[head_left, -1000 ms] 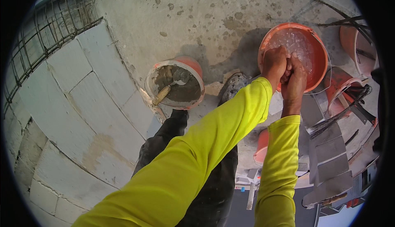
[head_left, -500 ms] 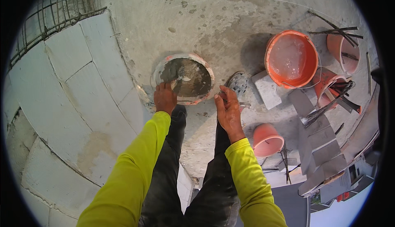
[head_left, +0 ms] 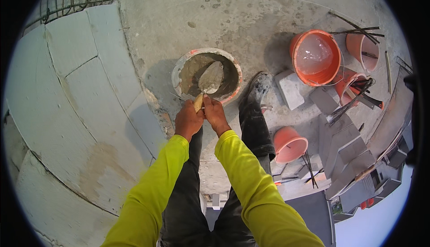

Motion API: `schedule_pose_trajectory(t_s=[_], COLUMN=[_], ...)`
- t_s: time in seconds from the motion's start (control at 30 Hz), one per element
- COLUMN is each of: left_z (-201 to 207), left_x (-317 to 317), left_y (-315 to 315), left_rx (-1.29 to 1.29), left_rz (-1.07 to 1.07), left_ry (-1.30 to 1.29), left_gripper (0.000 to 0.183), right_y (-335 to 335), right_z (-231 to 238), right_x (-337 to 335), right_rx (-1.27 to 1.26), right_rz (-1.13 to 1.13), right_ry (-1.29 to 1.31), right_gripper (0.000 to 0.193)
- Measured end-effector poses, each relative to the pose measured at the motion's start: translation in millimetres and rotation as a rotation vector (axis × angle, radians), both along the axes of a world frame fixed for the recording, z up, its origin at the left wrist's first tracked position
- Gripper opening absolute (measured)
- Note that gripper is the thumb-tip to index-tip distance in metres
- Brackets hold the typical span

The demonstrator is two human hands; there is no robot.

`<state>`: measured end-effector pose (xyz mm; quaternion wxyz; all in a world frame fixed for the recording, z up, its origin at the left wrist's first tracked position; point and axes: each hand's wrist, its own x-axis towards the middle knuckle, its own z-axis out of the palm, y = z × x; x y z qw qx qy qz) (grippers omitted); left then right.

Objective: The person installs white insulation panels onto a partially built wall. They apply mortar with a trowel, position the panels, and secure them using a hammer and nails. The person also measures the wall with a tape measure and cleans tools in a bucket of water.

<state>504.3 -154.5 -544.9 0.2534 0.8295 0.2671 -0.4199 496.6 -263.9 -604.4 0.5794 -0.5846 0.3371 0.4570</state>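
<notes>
A mortar bucket (head_left: 238, 63) with a pale, crusted rim stands on the floor in front of me, wet grey mortar (head_left: 190, 73) inside. Over its near side is a trowel (head_left: 211, 77), its pointed blade coated with mortar and aimed away from me. My left hand (head_left: 188, 120) is closed around the wooden trowel handle (head_left: 198, 103). Against the front of that handle, near the blade's neck, my right hand (head_left: 216, 114) presses with bent fingers. The fingertips of both hands are partly hidden.
A wall of pale blocks (head_left: 103, 99) runs along the left. To the right are an orange bucket of cloudy water (head_left: 316, 52), a loose block (head_left: 289, 89), a pink bucket (head_left: 290, 145) and a bucket of tools (head_left: 351, 89). Rebar mesh (head_left: 67, 0) lies far left.
My right hand has come left and joined my left hand at the trowel. The left hand has drawn back toward me, and the mortar-covered blade now shows above the bucket. My right leg has shifted.
</notes>
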Motion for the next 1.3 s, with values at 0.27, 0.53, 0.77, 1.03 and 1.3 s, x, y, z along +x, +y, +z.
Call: schedule_pose_trajectory(t_s=[0.27, 0.53, 0.77, 1.03, 1.3], left_z=[33.0, 33.9, 22.7, 46.2, 47.4], left_x=[-30.1, -5.5, -9.7, 8.0, 11.5], left_y=[-1.1, 7.9, 11.0, -11.1, -45.9], left_rx=[-0.305, -0.293, -0.083, 0.015, 0.058], left_rz=[0.655, 0.81, 0.56, 0.396, 0.423], left_ry=[0.15, 0.42, 0.441, 0.392, 0.308], left_gripper=[0.029, 0.044, 0.044, 0.026, 0.02], right_y=[-44.7, -202.5, -260.2, -387.2, -370.0], right_z=[81.4, 99.0, 127.3, 196.0, 140.9], right_x=[1.9, -90.7, -246.5, -278.5, -237.5], right_rx=[-0.093, -0.623, -0.771, -0.911, -0.696], right_rz=[-0.341, -0.262, -0.48, -0.47, -0.421], right_ry=[-0.145, -0.427, -0.063, 0.026, -0.163], right_gripper=[0.036, 0.036, 0.051, 0.032, 0.036])
